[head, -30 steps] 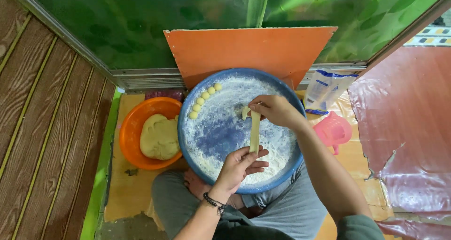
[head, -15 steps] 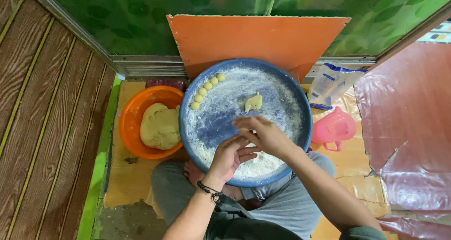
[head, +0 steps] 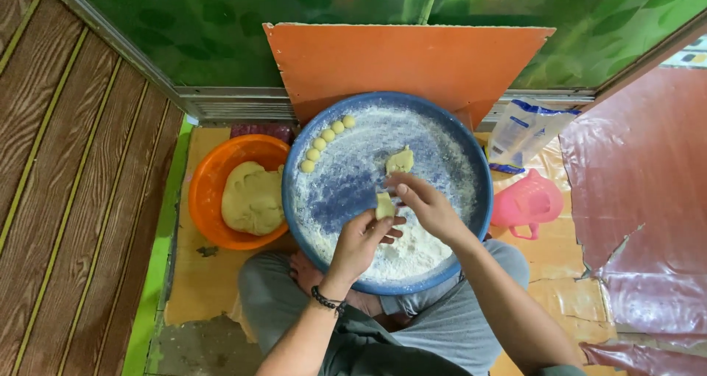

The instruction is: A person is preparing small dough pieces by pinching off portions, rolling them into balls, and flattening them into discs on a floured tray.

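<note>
Holding a small dough piece [head: 384, 205] over the floured blue tray [head: 471, 162], I noted my left hand [head: 361, 240] pinching it between thumb and fingertips, the grip closed on its lower part. My right hand [head: 427, 208] lay just beside it, fingers bent and touching the upper edge of the piece; whether that grip truly pinched or merely steadied it, I could not tell. The piece stood above the flour heap [head: 405, 251] at the near side of the tray.

Judgement on handling: the dough looked soft, light and easily deformed, so it would stretch or tear under a hard squeeze. The flour coating should have kept it from sticking. The best hold was a light pinch at its ends, not its middle.

A second piece [head: 400, 160] lay flat on the tray beyond my hands, apart from them. A row of small dough balls [head: 324, 142] ran along the far left rim. The orange bowl [head: 213, 177] stood touching the tray on the left, with a large dough lump [head: 252, 197] in it. A pink scoop [head: 526, 204] and a flour bag [head: 526, 131] lay to the right. The tray rested on my crossed legs [head: 456, 324].
</note>
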